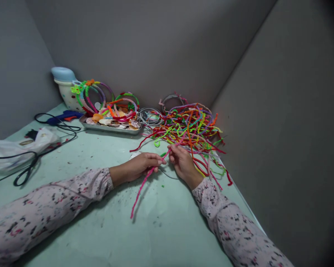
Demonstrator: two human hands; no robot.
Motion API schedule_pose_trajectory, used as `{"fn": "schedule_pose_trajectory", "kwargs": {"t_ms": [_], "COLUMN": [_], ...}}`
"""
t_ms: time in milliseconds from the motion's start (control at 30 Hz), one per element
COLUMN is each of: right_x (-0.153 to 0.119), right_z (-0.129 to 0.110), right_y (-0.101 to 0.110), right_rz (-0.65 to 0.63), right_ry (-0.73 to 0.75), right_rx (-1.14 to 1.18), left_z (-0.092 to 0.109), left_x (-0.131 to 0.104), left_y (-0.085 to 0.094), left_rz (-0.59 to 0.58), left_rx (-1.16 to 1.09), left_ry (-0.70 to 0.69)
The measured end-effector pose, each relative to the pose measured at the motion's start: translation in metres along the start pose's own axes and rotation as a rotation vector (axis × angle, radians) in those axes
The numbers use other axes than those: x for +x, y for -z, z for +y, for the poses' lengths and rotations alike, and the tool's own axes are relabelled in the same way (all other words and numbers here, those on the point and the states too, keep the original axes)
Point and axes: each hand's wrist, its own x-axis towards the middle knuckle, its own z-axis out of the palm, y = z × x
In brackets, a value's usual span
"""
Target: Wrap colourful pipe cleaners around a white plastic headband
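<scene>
Head view: both hands pinch a pink fuzzy stem over the middle of the table

The left hand (140,165) grips the pink fuzzy stem (140,192) between thumb and fingers; the right hand (183,163) pinches it farther up, fingertips just beside the left ones. Its loose end slants down toward the near edge of the table (156,237) — pale green surface spreads around that end and between the forearms. A thin grey wire (169,175) curves just below the hands.

Beyond the right hand, a tangled heap of colored stems (187,122) fills the far right corner, some strands trailing along the right edge beside the wall, so surroundings are tighter on that side. A coil of wire (150,116) lies left of the heap, near the far edge. Next to it, a metal tray (111,129) holds shells and stem-wrapped hoops. A blue-lidded container (69,92) stands at the far left corner, behind a blue tool (62,117). Along the left edge lie a black cable (33,163) and a white plastic bag (22,148) — both well apart from the left hand.
</scene>
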Motion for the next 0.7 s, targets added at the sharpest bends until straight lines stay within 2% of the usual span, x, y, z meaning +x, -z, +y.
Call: {"fn": "schedule_pose_trajectory", "kwargs": {"t_ms": [267, 433, 700], "right_x": [0.0031, 0.0043, 0.0006], "right_z": [0.0052, 0.005, 0.008], "right_y": [0.005, 0.0054, -0.0003], "right_rz": [0.121, 0.128, 0.062], "right_ry": [0.029, 0.045, 0.016], "right_rx": [-0.039, -0.062, -0.123], "left_z": [-0.0005, -0.0002, 0.0011], "left_x": [0.0008, 0.0012, -0.0032], "left_y": [0.001, 0.0017, -0.0023], "left_rz": [-0.007, -0.004, -0.029], "left_rx": [0.053, 0.039, -0.004], "left_ry": [-0.043, -0.046, -0.023]}}
